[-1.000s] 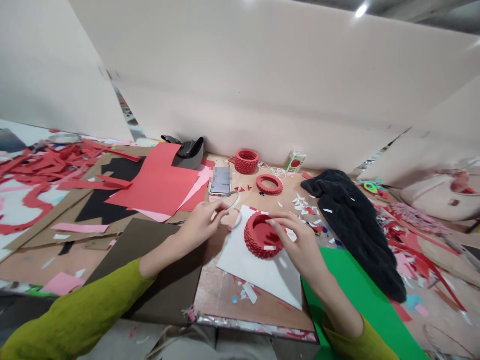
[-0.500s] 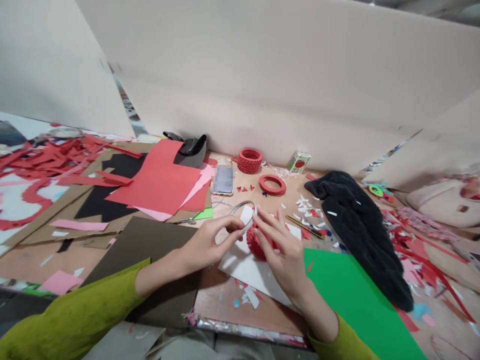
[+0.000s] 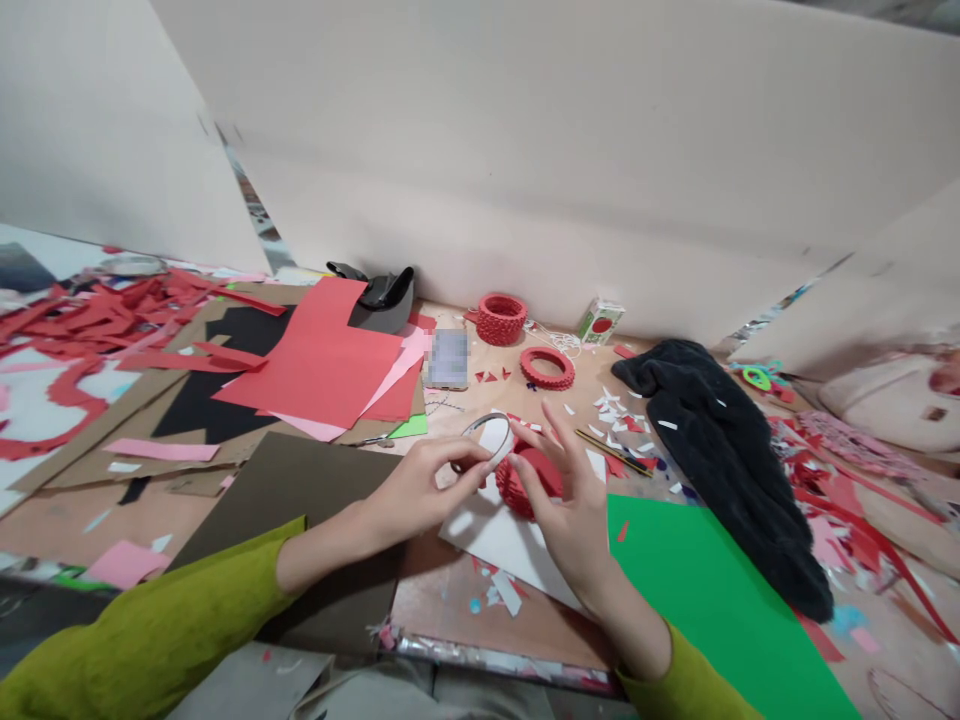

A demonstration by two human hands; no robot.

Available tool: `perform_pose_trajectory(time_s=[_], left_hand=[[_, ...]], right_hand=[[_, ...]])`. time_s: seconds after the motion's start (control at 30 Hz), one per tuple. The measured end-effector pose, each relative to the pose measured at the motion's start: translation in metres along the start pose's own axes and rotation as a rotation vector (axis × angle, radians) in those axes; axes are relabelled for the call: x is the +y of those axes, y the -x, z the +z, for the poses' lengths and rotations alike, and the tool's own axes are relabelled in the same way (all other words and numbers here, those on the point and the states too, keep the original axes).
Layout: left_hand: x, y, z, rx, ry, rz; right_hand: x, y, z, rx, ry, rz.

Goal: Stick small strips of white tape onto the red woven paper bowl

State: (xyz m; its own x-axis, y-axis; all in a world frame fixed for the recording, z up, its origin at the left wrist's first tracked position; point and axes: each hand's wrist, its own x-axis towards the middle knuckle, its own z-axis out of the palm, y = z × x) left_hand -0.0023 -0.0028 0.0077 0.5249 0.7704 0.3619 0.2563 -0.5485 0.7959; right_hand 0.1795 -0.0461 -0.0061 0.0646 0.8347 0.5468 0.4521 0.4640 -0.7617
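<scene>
My left hand (image 3: 435, 475) is closed, its thumb and fingers pinching a thin whitish ring (image 3: 502, 430) that looks like a narrow roll of tape. Just right of the ring, my right hand (image 3: 566, 490) has its fingers spread, with fingertips close to the ring's edge; whether one touches it I cannot tell. Below and behind the right fingers sits a red round paper piece with a bumpy side (image 3: 514, 485), partly hidden. It rests on a white sheet (image 3: 480, 535).
A bumpy red paper cylinder (image 3: 501, 320), a red ring (image 3: 547, 368) and a phone (image 3: 447, 360) lie farther back. Red sheets (image 3: 322, 350) and dark board (image 3: 315, 480) are left; a green sheet (image 3: 697, 580), pencil (image 3: 615, 452) and dark fuzzy cloth (image 3: 720, 470) are right.
My right fingers have spread and shifted a little away from the ring, showing more of the red round piece. My left hand keeps its pinch on the ring, slightly lower.
</scene>
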Motion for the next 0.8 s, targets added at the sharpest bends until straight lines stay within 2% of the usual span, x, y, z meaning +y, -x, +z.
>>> perform_pose_trajectory(time_s=[0.1,0.43,0.67,0.8], left_hand=[[0.0,-0.001,0.001,0.004,-0.015,0.021],[-0.002,-0.003,0.002,-0.026,-0.046,0.025],[0.001,-0.006,-0.003,-0.031,-0.006,-0.046],[0.005,-0.009,-0.003,-0.017,0.018,-0.013]], right_hand=[[0.003,-0.004,-0.003,-0.034,0.039,0.011],[0.001,-0.011,-0.011,-0.055,0.164,-0.162],[0.003,-0.005,-0.006,0.107,0.259,-0.426],[0.006,-0.008,-0.011,0.141,0.289,-0.534]])
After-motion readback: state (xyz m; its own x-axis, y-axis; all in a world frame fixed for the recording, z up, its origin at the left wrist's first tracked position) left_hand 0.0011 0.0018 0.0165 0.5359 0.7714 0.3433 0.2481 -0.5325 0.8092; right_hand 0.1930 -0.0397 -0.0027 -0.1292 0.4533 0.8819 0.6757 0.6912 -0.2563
